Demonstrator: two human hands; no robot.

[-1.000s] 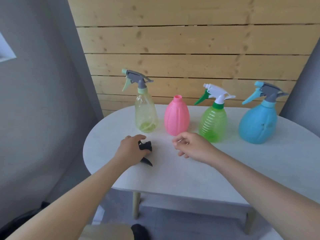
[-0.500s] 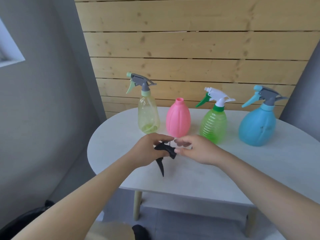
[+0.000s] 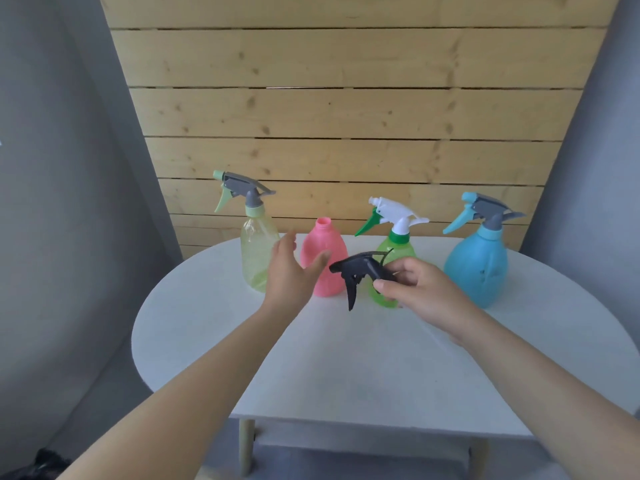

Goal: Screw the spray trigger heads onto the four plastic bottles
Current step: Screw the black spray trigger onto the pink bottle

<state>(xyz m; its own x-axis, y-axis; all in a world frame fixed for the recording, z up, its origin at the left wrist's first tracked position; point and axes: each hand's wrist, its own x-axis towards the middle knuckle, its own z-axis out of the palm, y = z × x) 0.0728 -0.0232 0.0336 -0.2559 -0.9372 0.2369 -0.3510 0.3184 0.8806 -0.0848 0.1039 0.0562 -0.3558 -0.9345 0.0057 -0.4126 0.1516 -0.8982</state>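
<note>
Four plastic spray bottles stand beyond the hands: one clear yellow-green bottle [image 3: 258,258], one capless pink bottle [image 3: 327,258], one ribbed green bottle [image 3: 398,247], one round blue bottle [image 3: 476,265]. Three wear trigger heads. One loose black trigger head [image 3: 360,271] sits in the right hand [image 3: 419,289].

The left hand [image 3: 287,271] hides part of the pink bottle [image 3: 329,258] and yellow bottle [image 3: 258,254], the right hand [image 3: 420,289] and black trigger [image 3: 360,271] cover the green bottle's [image 3: 398,247] lower body, and the tabletop [image 3: 346,368] is cut off at the right edge.
</note>
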